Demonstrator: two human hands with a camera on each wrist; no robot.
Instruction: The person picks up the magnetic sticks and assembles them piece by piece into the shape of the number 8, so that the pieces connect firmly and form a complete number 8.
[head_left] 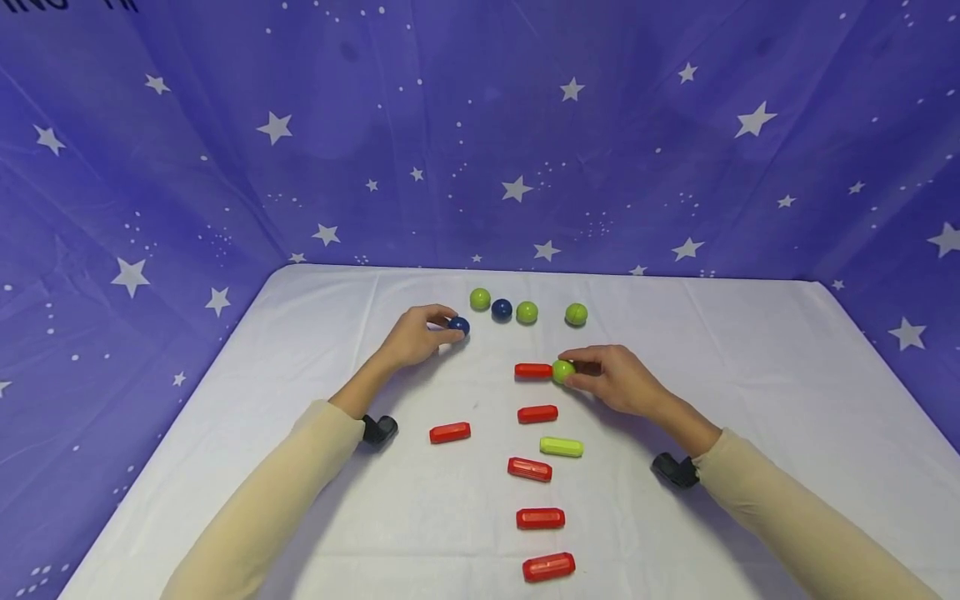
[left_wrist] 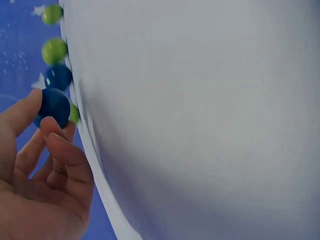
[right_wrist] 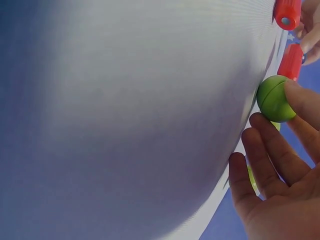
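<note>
My left hand [head_left: 417,335] pinches a dark blue ball [head_left: 459,326] between thumb and fingers, left of the row of balls. In the left wrist view the same blue ball [left_wrist: 54,108] sits at the fingertips. My right hand [head_left: 617,379] holds a green ball [head_left: 562,372] at the right end of a red rod [head_left: 533,371] lying on the table. The right wrist view shows this green ball [right_wrist: 276,99] with a seam line, under the thumb, and the red rod [right_wrist: 290,62] just beyond it.
Behind the hands stand green balls [head_left: 480,298] and another blue ball [head_left: 502,310]. Several more red rods [head_left: 540,518] and a yellow-green rod [head_left: 561,447] lie toward the front. One red rod [head_left: 450,432] lies apart at left. A starry purple cloth [head_left: 480,133] hangs behind the white table [head_left: 337,517].
</note>
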